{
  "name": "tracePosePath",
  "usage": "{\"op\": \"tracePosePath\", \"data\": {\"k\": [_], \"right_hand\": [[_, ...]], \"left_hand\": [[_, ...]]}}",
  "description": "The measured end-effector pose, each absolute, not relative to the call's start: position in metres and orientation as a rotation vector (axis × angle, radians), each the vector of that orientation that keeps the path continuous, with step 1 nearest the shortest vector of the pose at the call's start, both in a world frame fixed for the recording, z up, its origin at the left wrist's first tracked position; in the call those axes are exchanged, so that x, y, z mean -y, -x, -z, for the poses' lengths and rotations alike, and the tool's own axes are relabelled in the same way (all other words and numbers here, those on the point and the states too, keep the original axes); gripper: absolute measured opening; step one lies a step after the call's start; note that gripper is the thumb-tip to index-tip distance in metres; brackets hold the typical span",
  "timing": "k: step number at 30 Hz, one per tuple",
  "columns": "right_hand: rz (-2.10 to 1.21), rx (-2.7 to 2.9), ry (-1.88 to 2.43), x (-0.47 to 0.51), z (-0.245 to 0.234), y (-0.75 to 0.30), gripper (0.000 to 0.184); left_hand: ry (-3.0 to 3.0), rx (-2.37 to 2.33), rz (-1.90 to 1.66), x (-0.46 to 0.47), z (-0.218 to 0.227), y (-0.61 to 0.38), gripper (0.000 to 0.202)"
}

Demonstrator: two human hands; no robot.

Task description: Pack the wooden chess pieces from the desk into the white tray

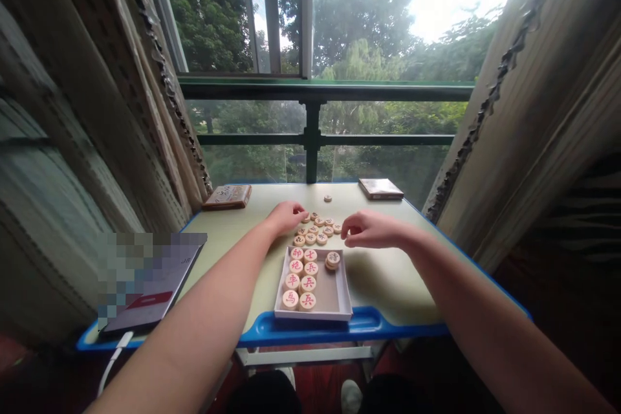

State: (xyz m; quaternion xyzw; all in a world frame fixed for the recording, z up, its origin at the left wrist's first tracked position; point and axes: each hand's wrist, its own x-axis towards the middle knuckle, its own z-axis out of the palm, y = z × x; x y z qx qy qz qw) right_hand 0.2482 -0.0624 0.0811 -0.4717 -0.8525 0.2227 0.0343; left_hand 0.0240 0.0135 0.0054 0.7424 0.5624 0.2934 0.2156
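A loose group of round wooden xiangqi pieces (313, 229) with dark characters lies on the pale table. My left hand (286, 217) is at the group's left edge, its bent fingertips against a piece (306, 218). On the other side, my right hand (369, 230) hovers by the rightmost piece (337, 228), fingers loosely curled and thumb apart, nothing visible between them. Nearer to me, a shallow white box (331, 301) holds two columns of red-character pieces (308, 284) on its left and a short stack of dark-character pieces (332, 261) at its upper right.
One single piece (328, 198) lies farther back on the blue-edged table (402, 291). A brown box (228, 196) sits at the back left, a flat case (381, 189) at the back right. A partly blurred laptop-like device (160, 294) with a white cable (115, 359) is at left.
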Motion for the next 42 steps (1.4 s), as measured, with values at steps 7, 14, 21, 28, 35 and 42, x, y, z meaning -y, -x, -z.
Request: {"op": "tracePosePath", "data": {"k": [7, 14, 21, 28, 35, 42], "right_hand": [[-0.889, 2.581, 1.386, 0.055, -0.061, -0.242, 0.018], [-0.955, 2.578, 1.330, 0.056, -0.058, -0.239, 0.017], [-0.920, 2.568, 1.259, 0.052, -0.051, -0.238, 0.020], [-0.777, 2.581, 1.210, 0.051, -0.049, -0.236, 0.019], [-0.605, 2.369, 1.285, 0.036, -0.041, -0.240, 0.024], [-0.163, 2.380, 1.403, 0.020, -0.034, -0.253, 0.026]], "left_hand": [[-2.067, -1.536, -0.803, -0.018, -0.002, -0.021, 0.026], [-2.089, -1.485, -0.750, -0.015, -0.001, -0.019, 0.031], [-2.060, -1.459, -0.722, -0.014, -0.005, -0.022, 0.034], [-2.161, -1.295, -0.821, -0.018, 0.000, -0.032, 0.037], [-1.715, -1.219, -0.839, -0.005, -0.004, -0.036, 0.039], [-1.820, -1.363, -0.818, -0.002, -0.008, -0.037, 0.028]]}}
